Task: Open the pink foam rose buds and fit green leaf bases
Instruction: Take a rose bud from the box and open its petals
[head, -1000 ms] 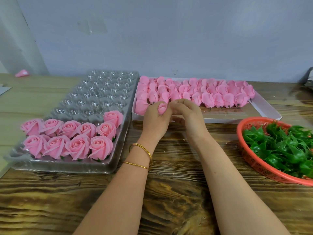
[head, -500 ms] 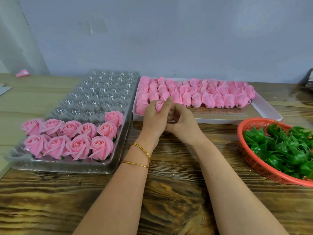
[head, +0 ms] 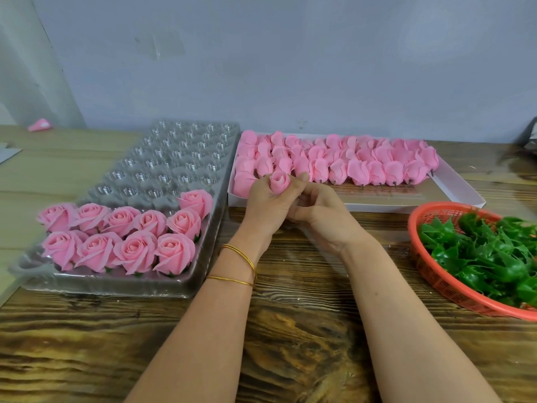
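My left hand (head: 266, 206) grips a closed pink foam rose bud (head: 279, 182) upright, just in front of the white box (head: 453, 184). My right hand (head: 319, 216) lies against the left one, its fingers curled under the bud's base. Several more closed buds (head: 357, 165) lie in rows in that box. A red mesh basket (head: 430, 263) at the right holds several green leaf bases (head: 488, 251). Several opened roses (head: 128, 239) with green bases stand in the near cells of the clear plastic tray (head: 174, 158) at the left.
The wooden table (head: 290, 344) runs under my forearms. A loose pink piece (head: 40, 125) lies at the far left by the wall. The tray's rear cells hold nothing. A dark object (head: 530, 135) shows at the right edge.
Both hands have drawn slightly toward me from the box. The bud has turned upright so its spiral top shows, and my right hand has slid lower under it.
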The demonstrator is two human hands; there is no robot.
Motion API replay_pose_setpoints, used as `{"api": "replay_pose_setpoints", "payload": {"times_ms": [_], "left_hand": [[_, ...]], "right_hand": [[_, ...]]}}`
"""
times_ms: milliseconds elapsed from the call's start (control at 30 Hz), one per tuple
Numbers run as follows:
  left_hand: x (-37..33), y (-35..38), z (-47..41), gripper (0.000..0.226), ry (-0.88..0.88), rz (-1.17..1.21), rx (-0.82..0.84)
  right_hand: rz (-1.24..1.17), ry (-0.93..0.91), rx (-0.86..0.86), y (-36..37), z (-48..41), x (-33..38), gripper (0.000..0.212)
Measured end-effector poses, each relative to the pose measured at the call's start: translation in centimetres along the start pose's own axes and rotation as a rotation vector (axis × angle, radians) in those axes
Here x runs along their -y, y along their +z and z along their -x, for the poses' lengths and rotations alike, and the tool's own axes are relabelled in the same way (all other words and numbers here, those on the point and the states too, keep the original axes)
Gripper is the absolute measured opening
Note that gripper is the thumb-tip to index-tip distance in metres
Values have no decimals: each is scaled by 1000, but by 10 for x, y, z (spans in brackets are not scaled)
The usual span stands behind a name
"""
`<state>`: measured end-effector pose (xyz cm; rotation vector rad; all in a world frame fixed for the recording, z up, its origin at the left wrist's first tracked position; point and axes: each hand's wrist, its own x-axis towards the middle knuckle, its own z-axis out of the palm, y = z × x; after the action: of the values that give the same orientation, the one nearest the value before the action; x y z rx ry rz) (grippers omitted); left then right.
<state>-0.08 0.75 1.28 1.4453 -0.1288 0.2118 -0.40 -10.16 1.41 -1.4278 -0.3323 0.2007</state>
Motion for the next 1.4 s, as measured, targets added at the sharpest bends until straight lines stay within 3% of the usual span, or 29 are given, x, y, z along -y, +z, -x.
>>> {"api": "replay_pose_setpoints", "payload": {"times_ms": [200, 500, 667, 800, 1000, 1400], "left_hand": [[-3, 2, 1, 21, -73, 55, -57], [-5, 5, 0, 23, -109, 145, -120], [-5, 4, 1, 19, -103, 178, -103], [-3, 1, -2, 17, -99, 148, -65], [-1, -2, -3, 17, -92, 129, -59], [2, 1, -5, 22, -107, 156, -96]], "right_hand": [[19, 8, 13, 3, 2, 4, 32], [191, -73, -160, 7, -2, -2, 35], [154, -81, -140, 6, -1, -1, 28], [80, -36, -74, 6, 2, 2, 37], [57, -34, -24, 6, 5, 4, 24], [241, -87, -149, 6, -1, -1, 28]]}}
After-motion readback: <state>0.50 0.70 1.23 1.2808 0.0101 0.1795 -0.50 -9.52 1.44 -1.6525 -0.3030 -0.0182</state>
